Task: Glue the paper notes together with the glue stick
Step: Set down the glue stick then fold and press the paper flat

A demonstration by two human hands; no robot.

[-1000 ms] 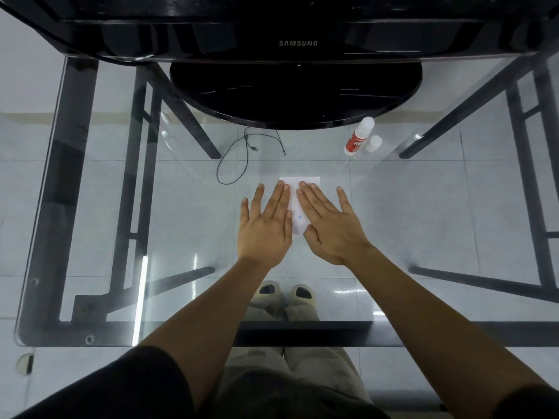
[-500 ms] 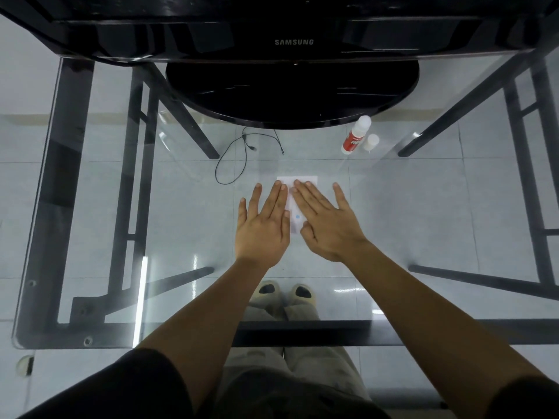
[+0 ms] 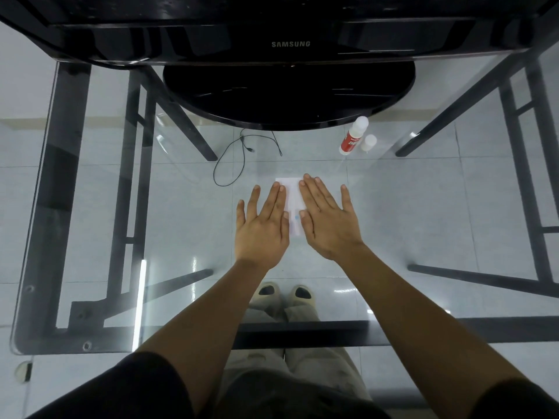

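White paper notes [image 3: 292,197] lie flat on the glass table, with a small blue mark near their lower part. My left hand [image 3: 263,228] rests palm down on the paper's left edge, fingers spread. My right hand [image 3: 328,219] presses flat on the right side and covers part of the paper. Neither hand holds anything. The glue stick [image 3: 352,137], white with a red label, lies at the back right, and its white cap [image 3: 369,142] stands beside it.
A black monitor with its round base [image 3: 287,95] stands at the back of the glass table [image 3: 187,237]. A thin black cable [image 3: 236,158] loops left of the paper. Black table legs, my feet and floor tiles show through the glass.
My hands have slid slightly apart on the paper, uncovering a strip of it between them. The glue stick and cap have not moved.
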